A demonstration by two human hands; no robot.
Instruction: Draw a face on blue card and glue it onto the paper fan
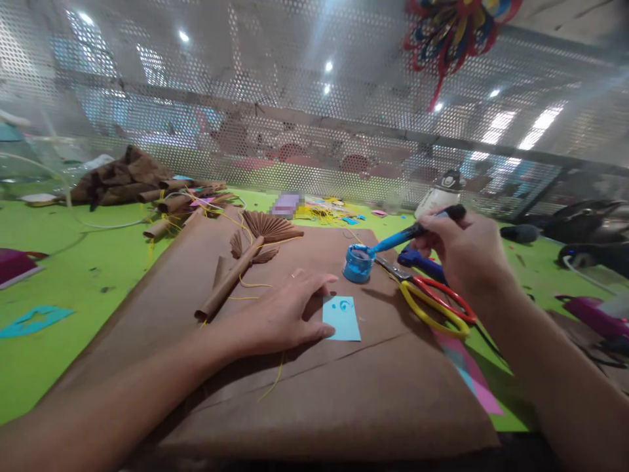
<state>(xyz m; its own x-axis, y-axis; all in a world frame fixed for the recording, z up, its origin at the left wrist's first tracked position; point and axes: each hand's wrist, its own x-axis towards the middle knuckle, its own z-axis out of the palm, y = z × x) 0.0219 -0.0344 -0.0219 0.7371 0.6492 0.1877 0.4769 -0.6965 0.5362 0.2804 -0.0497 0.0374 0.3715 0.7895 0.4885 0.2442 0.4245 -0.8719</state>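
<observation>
My right hand (464,246) grips a dark, blue-stained paintbrush (398,238), whose tip meets the rim of a small round pot of blue paint (358,264). My left hand (289,311) rests on brown paper (334,400), fingers and thumb apart. Its thumb touches the left edge of a light blue paper square (343,324), which bears small dark blue marks near its top. Below my right hand lie scissors (437,305) with one red and one yellow handle loop. Left of the pot is a rolled brown paper stem (230,278) with pleated paper fans (268,226).
Several brown paper rolls (171,203) and crumpled brown paper (125,174) lie at the back left of the green table (59,255). A dark blue tool (420,260) lies beside the scissors. Behind stand a white bottle (439,195) and a perforated metal screen (304,118).
</observation>
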